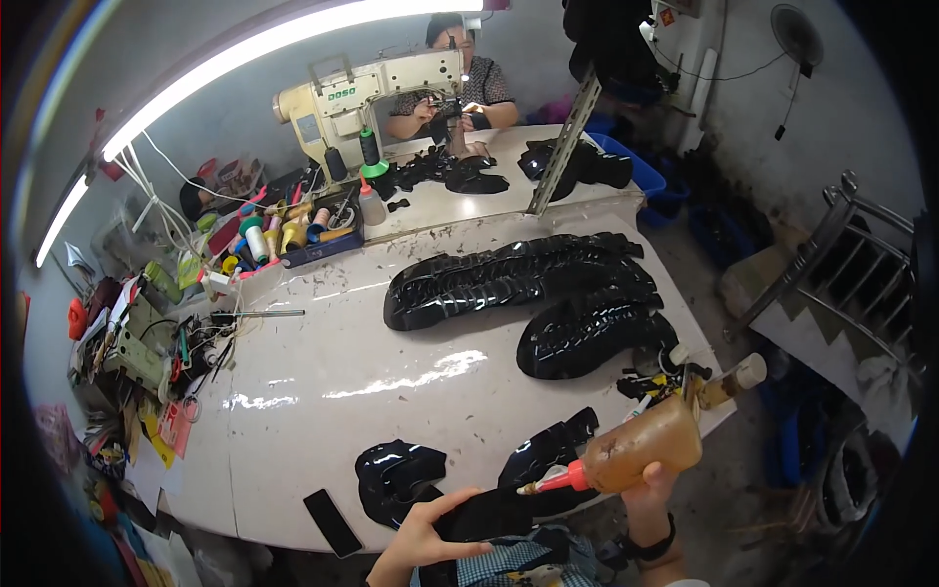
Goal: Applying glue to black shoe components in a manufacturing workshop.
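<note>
My right hand (pixel 649 494) is closed around a squeeze bottle (pixel 646 448) of amber liquid, tipped on its side with its red nozzle pointing left. The nozzle's pale tip is at the right part of a flat black piece (pixel 484 515), which looks like shiny leather; I cannot tell whether they touch. At that piece's left end, my left hand (pixel 430 533) holds it between forefinger and thumb, both stretched along its edges. Close by on the table lie a curled black glossy stack (pixel 396 476) and another group of black pieces (pixel 553 445).
Long overlapping rows of black pieces (pixel 518 279) lie across the white table (pixel 293 391). A phone (pixel 333 522) rests at the near edge. Tools and papers crowd the left. Behind, a person works at a sewing machine (pixel 357 98); a thread tray (pixel 323 245) stands before it.
</note>
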### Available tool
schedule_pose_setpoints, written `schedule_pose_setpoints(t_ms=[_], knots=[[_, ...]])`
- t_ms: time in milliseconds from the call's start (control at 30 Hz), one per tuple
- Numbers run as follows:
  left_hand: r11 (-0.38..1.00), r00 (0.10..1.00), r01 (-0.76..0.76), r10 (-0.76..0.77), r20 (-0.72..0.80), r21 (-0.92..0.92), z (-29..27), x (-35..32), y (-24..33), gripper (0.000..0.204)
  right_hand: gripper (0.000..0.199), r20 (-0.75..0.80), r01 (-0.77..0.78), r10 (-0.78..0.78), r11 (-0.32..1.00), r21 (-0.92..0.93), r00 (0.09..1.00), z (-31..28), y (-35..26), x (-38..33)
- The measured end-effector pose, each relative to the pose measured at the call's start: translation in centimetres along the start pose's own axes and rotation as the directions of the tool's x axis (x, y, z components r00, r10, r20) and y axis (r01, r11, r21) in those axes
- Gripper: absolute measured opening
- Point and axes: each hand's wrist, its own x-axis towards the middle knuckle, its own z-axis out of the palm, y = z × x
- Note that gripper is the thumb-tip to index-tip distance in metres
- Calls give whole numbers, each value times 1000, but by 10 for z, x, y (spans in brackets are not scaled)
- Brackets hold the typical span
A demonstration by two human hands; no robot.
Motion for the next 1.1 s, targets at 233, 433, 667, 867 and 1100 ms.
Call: schedule_pose_setpoints(t_ms=[233,433,667,867,1100], knots=[[1000,1000,9,-10,-16,-10,0,2,1,62,67,33,-61,60,997,37,998,-10,-6,-14],[997,999,20,-22,-25,-79,-1,2,-2,61,70,39,-143,142,989,39,989,-14,-13,-26],[992,999,-14,8,-50,-124,-3,-1,-9,61,77,6,-210,210,977,32,978,-3,-15,-28],[988,992,-37,18,-128,-147,-13,5,-14,64,69,-146,-7,-13,991,-132,989,-13,-4,-9],[995,948,-69,42,-317,-77,-37,23,-35,64,69,-36,-157,173,949,275,984,-15,-19,-11]])
